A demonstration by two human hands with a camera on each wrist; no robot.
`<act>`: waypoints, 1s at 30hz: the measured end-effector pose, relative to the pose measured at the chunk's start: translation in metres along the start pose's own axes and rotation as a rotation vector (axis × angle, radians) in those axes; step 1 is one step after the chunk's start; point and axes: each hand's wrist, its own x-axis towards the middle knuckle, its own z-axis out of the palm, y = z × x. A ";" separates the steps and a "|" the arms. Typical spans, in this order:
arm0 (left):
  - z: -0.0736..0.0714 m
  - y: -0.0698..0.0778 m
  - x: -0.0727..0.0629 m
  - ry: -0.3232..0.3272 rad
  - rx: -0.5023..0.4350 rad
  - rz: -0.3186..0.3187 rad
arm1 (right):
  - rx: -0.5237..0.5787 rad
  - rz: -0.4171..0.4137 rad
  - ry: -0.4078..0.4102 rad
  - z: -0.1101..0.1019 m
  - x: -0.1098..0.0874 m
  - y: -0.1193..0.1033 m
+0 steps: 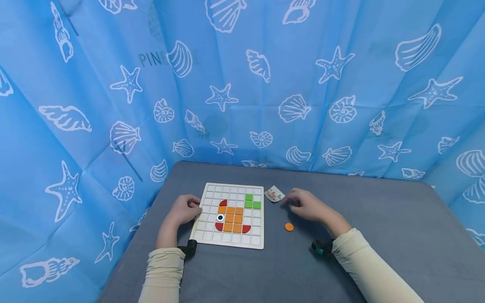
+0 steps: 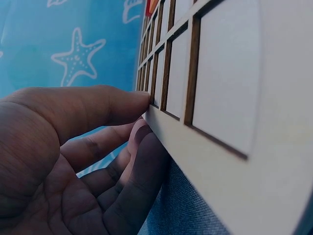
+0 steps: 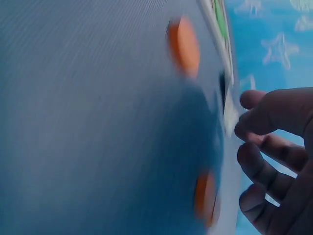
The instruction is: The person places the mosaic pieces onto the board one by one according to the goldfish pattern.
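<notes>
A pale grid board [image 1: 216, 236] lies on the table, bearing orange squares [image 1: 238, 211], red rounded pieces [image 1: 246, 229], a round eye piece [image 1: 220, 218] and green squares [image 1: 257, 205]. At its left edge, my left hand [image 1: 184, 209] pinches the frame; the left wrist view shows the thumb [image 2: 117, 104] on the rim and fingers against the edge. My right hand [image 1: 306, 205] hovers beside the small pattern card [image 1: 274, 194], fingers loosely bent, nothing visible in them. An orange disc [image 1: 289, 227] lies nearer me. Another orange piece [image 3: 206, 197], blurred, shows below that hand in the right wrist view.
Grey cloth covers the table [image 1: 371, 210]. Behind it and along the left hangs a blue curtain [image 1: 242, 92] with white shell and starfish prints. A dark wrist strap [image 1: 322, 247] sits at the right cuff.
</notes>
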 end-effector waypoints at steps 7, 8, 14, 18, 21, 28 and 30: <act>-0.001 -0.002 -0.001 0.005 0.012 -0.014 | 0.036 0.021 -0.018 -0.018 -0.037 0.035; -0.001 -0.002 -0.001 0.005 0.012 -0.013 | 0.040 0.014 -0.014 -0.019 -0.041 0.037; -0.001 -0.004 -0.001 0.003 0.003 0.001 | 0.045 0.022 0.016 -0.025 -0.049 0.042; -0.001 -0.002 0.001 0.006 0.004 -0.001 | 0.024 0.041 0.025 -0.026 -0.049 0.043; 0.000 -0.001 0.001 0.008 0.010 -0.001 | 0.002 0.047 0.027 -0.026 -0.048 0.044; 0.000 -0.001 0.002 0.010 0.026 -0.012 | 0.007 0.065 0.035 -0.024 -0.049 0.049; 0.000 0.000 0.002 0.007 0.024 -0.010 | 0.001 0.071 0.046 -0.023 -0.049 0.050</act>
